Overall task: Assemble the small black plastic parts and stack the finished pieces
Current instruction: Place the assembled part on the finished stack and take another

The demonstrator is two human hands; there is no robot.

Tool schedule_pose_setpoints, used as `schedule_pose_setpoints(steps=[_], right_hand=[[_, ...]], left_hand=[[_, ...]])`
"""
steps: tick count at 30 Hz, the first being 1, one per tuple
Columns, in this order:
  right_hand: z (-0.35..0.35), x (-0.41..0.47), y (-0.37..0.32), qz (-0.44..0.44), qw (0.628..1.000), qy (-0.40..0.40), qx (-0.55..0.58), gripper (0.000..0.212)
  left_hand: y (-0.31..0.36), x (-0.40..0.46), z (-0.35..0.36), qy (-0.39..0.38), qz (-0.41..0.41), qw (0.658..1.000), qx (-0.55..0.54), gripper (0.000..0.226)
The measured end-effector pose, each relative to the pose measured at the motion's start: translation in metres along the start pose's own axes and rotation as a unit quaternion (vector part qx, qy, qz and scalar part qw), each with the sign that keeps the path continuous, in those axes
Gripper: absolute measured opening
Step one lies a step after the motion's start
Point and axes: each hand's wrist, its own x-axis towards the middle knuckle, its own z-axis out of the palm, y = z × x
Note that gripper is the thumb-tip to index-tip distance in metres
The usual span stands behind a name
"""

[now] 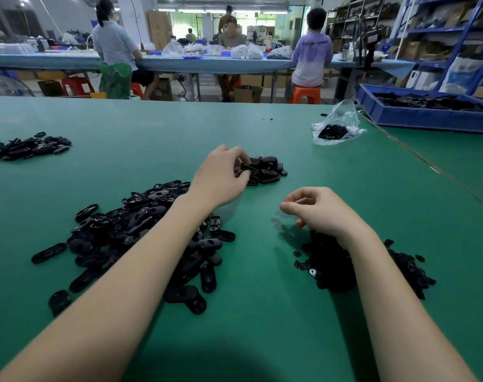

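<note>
Green desk (262,312) fills the view, workshop behind. Nearest, both bare forearms reach forward. Big loose heap of oval shells (141,238) lies under the left forearm. Smaller heap of round discs (331,268) sits under the right wrist, a few discs strewn just beside it. Right hand (317,213) hovers over the discs' far edge, fingers loosely curled, thumb and forefinger near each other; cannot tell if anything is pinched. Farther on, left hand (221,177) reaches to the finished stack (267,170), fingers curled round a black piece (244,167) at the stack's left edge. Far left, another pile (30,146), well apart. Far right, clear bag (335,128) with black parts, then blue bin (427,108). Beyond, people sit at a long blue bench (179,63); shelves at right.
</note>
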Motion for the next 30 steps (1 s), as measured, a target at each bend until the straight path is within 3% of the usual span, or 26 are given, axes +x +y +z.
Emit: schedule_pose_setpoints(steps=[7,13,17,23,27,30], right_hand=[[0.016,-0.008,-0.014,-0.024,0.995,-0.054,-0.080,0.006],[0.041,-0.010,-0.027,-0.073,0.984,-0.053,-0.154,0.006],[0.053,-0.011,-0.031,-0.111,0.978,-0.055,-0.171,0.005],[0.061,-0.011,-0.033,-0.133,0.972,-0.067,-0.181,0.007],[0.062,-0.010,-0.033,-0.136,0.971,-0.073,-0.183,0.006],[0.062,-0.010,-0.032,-0.135,0.971,-0.075,-0.181,0.007]], left_hand=[[-0.022,-0.037,-0.019,-0.118,-0.016,0.992,0.043,0.019],[-0.024,-0.044,-0.019,-0.123,-0.026,0.992,0.029,0.016],[-0.029,-0.043,-0.022,-0.060,-0.033,0.996,0.049,0.016],[-0.053,-0.043,-0.034,-0.024,-0.148,0.972,0.181,0.050],[-0.071,-0.048,-0.038,-0.090,-0.254,0.948,0.169,0.072],[-0.073,-0.050,-0.034,-0.115,-0.254,0.946,0.166,0.070]])
